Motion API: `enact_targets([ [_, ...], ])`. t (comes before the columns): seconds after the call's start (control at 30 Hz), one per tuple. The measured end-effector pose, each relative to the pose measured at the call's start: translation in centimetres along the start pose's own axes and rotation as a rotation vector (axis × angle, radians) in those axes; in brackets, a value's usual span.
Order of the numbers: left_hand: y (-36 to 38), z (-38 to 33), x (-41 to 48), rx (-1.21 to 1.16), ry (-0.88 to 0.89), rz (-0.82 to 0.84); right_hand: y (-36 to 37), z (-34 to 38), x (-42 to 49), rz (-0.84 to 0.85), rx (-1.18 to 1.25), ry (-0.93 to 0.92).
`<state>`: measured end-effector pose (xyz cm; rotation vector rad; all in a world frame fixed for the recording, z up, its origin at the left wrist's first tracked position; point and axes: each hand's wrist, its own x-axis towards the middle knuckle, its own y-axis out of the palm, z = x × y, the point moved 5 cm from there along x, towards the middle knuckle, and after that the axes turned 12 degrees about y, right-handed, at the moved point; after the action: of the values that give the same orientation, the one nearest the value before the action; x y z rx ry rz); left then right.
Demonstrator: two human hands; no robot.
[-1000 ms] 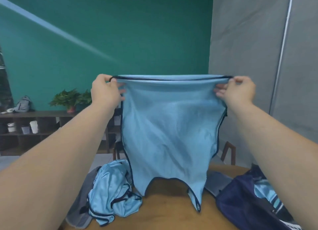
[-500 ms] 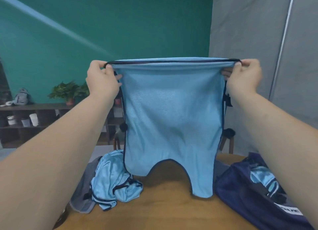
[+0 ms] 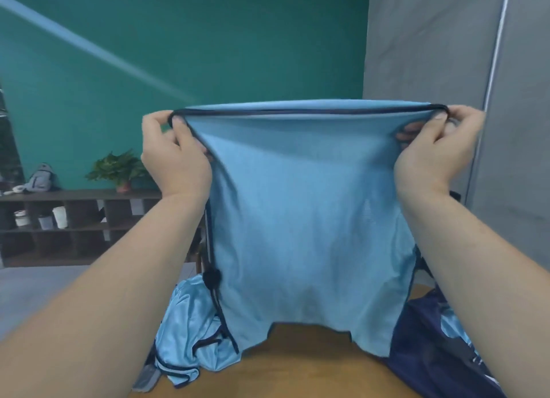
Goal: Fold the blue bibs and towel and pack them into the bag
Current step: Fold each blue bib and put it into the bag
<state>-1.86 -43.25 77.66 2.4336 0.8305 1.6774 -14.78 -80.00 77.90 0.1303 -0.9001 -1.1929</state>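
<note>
While it hangs in the air above the wooden counter point(image 3: 297, 371), the light blue bib point(image 3: 309, 219) is stretched wide between both hands, its dark-trimmed top edge pulled into a nearly straight line. The left hand point(image 3: 175, 156) pinches the top left corner, its fingers point(image 3: 182, 130) curled round the trim with the thumb on the near side. The right hand point(image 3: 437, 150) grips the top right corner the same way, its fingers point(image 3: 438, 124) closed on the edge. The bib's body falls flat and faces the camera. Its two lower tabs reach down close to the counter on either side of an arched cut-out, though whether they touch the wood is unclear. Dark trim runs down the bib's left edge, with a small dark lump on it that is too blurred to identify. On the counter just left of the hanging bib lies a crumpled heap point(image 3: 190, 332) of the same blue fabric with dark trim, resting on a grey cloth point(image 3: 145, 379) at the counter's near left edge. The navy bag point(image 3: 431, 356) sits on the counter at the right, partly behind the right forearm, with a patch of light blue showing against it. Against the green wall point(image 3: 208, 40) stands a dark shelf point(image 3: 77, 195) carrying a potted plant point(image 3: 119, 168), a grey backpack point(image 3: 41, 177) and white cups point(image 3: 59, 217).
</note>
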Motion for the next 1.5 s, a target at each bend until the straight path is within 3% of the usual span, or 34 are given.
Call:
enact_targets([
  [0.1, 1.9, 5.4, -2.1, 0.01, -0.383, 0.234, -0.1, -4.3, 0.1, 0.099, -0.343, 0.144],
  [0.13, 2.4, 7.1, -3.5, -0.008, -0.558, 0.303, -0.2, -6.7, 0.3, 0.155, -0.461, 0.269],
  [0.2, 2.8, 9.3, -6.1, -0.055, -0.811, 0.391, -0.6, -10.9, 0.4, 0.293, -0.468, 0.611],
  [0.23, 3.0, 9.8, -6.6, -0.071, -0.816, 0.432, -0.6, -12.2, 0.0, 0.365, -0.376, 0.786],
  [0.3, 3.9, 9.7, -6.1, -0.092, -0.686, 0.484, -0.6, -13.0, -0.1, 0.32, -0.167, 0.912],
  [0.37, 5.1, 9.7, -4.4, -0.111, -0.525, 0.457, 0.1, -11.7, 0.8, 0.213, 0.024, 0.83],
  [0.47, 6.5, 8.3, -2.2, -0.126, -0.348, 0.417, 1.5, -9.7, 2.3, 0.114, 0.081, 0.616],
  [0.67, 5.7, 5.5, -3.2, -0.222, -0.24, 0.35, 1.9, -9.2, 2.4, 0.125, 0.242, 0.543],
  [0.77, 2.9, 6.4, -6.9, -0.139, -0.268, 0.316, 0.0, -11.6, -0.6, 0.146, 0.226, 0.593],
  [0.97, -6.3, 12.1, -23.3, 0.086, -0.447, 0.389, -11.1, -20.8, -14.3, -0.011, -0.174, 0.71],
  [1.13, -13.9, 16.0, -34.5, 0.287, -0.626, 0.488, -20.3, -27.8, -24.1, 0.079, -0.489, 0.817],
  [1.37, -17.2, 16.2, -37.3, 0.373, -0.648, 0.559, -24.0, -28.6, -25.6, 0.137, -0.638, 0.699],
  [1.5, -17.9, 16.7, -37.4, 0.393, -0.669, 0.509, -24.4, -28.1, -25.5, 0.134, -0.641, 0.567],
])
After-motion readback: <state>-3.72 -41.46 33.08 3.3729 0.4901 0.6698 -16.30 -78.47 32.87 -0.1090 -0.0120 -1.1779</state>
